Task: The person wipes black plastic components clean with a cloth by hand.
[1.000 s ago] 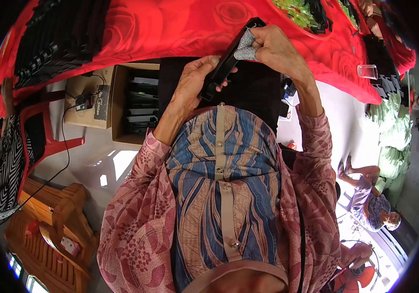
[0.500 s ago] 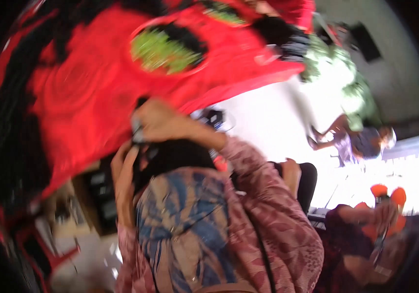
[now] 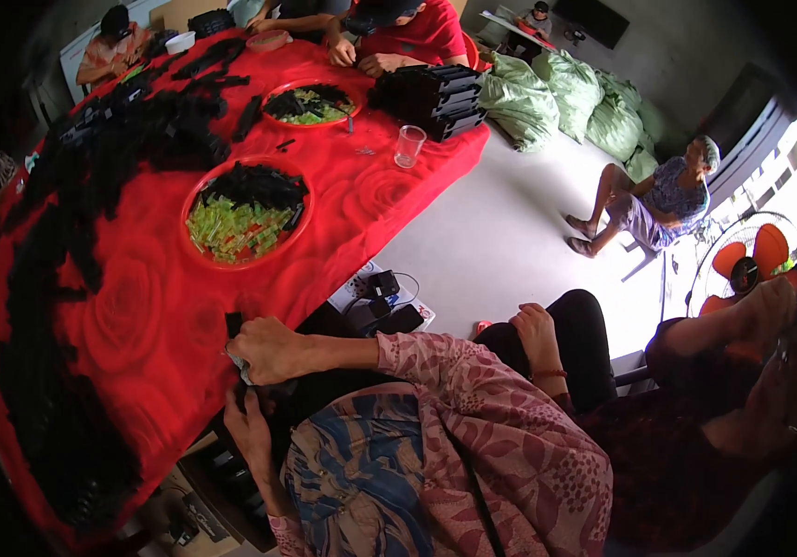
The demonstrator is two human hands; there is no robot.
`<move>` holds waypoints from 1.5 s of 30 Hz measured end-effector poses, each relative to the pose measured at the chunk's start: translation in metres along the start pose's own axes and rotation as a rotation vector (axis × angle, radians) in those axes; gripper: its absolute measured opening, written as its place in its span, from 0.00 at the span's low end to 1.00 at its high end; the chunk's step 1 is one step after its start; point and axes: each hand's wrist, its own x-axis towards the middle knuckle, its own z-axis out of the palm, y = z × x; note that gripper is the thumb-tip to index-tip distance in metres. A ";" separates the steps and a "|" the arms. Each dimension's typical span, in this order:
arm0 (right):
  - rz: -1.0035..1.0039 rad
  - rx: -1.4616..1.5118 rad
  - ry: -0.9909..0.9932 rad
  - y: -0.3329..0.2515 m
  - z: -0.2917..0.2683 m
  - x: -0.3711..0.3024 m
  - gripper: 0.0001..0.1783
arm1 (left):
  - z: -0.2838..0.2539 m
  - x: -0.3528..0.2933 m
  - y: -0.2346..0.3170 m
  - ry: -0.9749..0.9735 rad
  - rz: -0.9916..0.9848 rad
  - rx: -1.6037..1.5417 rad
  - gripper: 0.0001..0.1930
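Observation:
At the near edge of the red-covered table, my right hand (image 3: 270,351) is closed in a fist round a dark strip-shaped part (image 3: 234,322), whose black end sticks out above the knuckles. Something greyish shows under its fingers, too small to make out. Just below, my left hand (image 3: 247,429) has its fingers closed near the lower end of the same dark part; the grip is partly hidden. Beyond them stands a red basin (image 3: 309,215) holding yellow-green small pieces (image 3: 231,230) and black strips (image 3: 254,184).
Long piles of black parts (image 3: 45,371) cover the table's left side. A second basin (image 3: 358,100), a stack of black parts (image 3: 431,97) and a clear cup (image 3: 409,147) stand farther off. Other people sit round the table and at right, near an orange fan (image 3: 745,272).
The view has swung and sharpened, bringing the far table and co-workers into sight. My hands stay together at the table edge, with the right still above the left.

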 end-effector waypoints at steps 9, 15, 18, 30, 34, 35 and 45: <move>0.062 0.038 0.066 -0.007 0.007 -0.006 0.12 | 0.005 -0.002 -0.009 0.095 0.057 0.124 0.10; 0.047 0.065 0.096 -0.015 0.005 -0.015 0.11 | 0.005 -0.005 -0.013 0.094 0.025 0.255 0.09; 0.064 0.035 0.087 -0.020 0.008 -0.013 0.10 | 0.007 -0.008 -0.007 0.181 0.190 0.339 0.08; 0.118 -0.054 0.183 -0.015 0.016 -0.014 0.11 | 0.013 0.005 -0.008 0.182 0.101 0.327 0.10; 0.133 -0.086 0.171 -0.018 0.013 -0.015 0.13 | 0.015 0.001 0.008 0.145 0.008 0.222 0.10; 0.122 -0.075 0.171 -0.018 0.014 -0.016 0.13 | 0.014 -0.001 0.009 0.149 0.010 0.231 0.10; 0.164 -0.059 0.200 -0.024 0.029 -0.024 0.11 | 0.012 -0.007 -0.007 0.156 0.056 0.220 0.10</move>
